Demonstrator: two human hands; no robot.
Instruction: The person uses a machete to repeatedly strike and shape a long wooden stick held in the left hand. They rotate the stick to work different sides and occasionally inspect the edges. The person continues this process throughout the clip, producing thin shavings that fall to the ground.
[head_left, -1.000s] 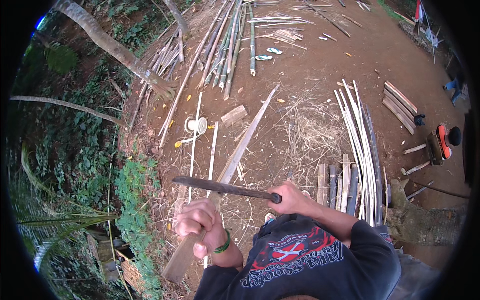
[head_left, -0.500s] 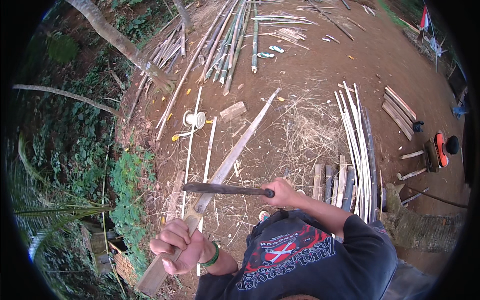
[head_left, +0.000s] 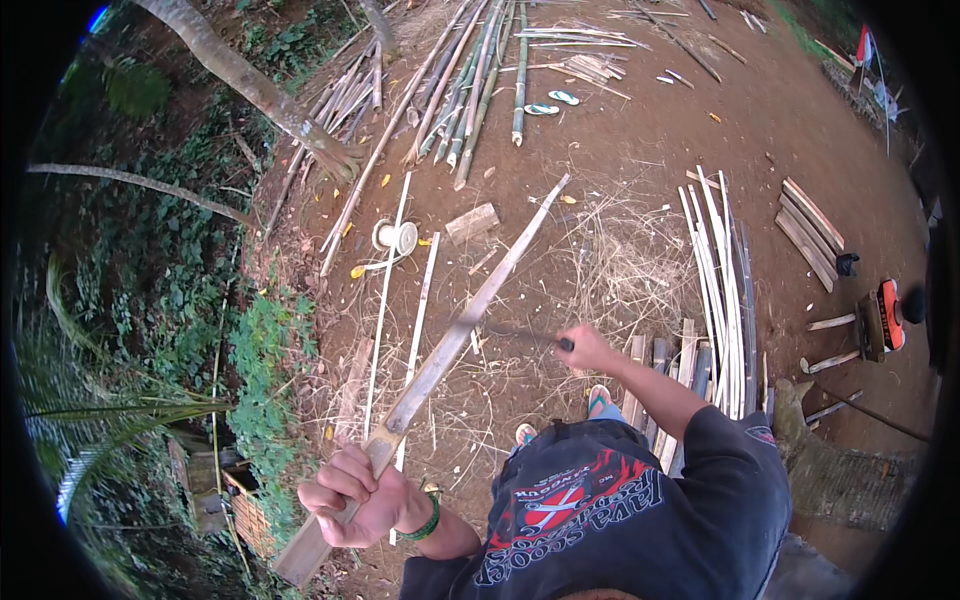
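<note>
My left hand (head_left: 358, 495) is wrapped round the lower part of a long split bamboo slat (head_left: 431, 372). The slat slants up and away to the right and narrows to a tip at its far end. A step is cut in its face just above my fingers. In my right hand (head_left: 590, 350) is the dark handle of a machete (head_left: 520, 333), fingers closed round it. Its blade points left and reaches the slat about midway along; motion blurs it, so I cannot tell whether it touches.
Thin pale strips (head_left: 388, 300) lie on the dirt beyond the slat, near a spool (head_left: 400, 237). Shavings (head_left: 625, 250) litter the ground ahead. Bamboo poles (head_left: 470, 95) are piled at the back. More strips (head_left: 712, 260) and short bamboo pieces (head_left: 690, 375) lie to the right.
The machete has moved away from me and to the right, up along the slat from near my left hand. My left hand keeps its hold on the slat.
</note>
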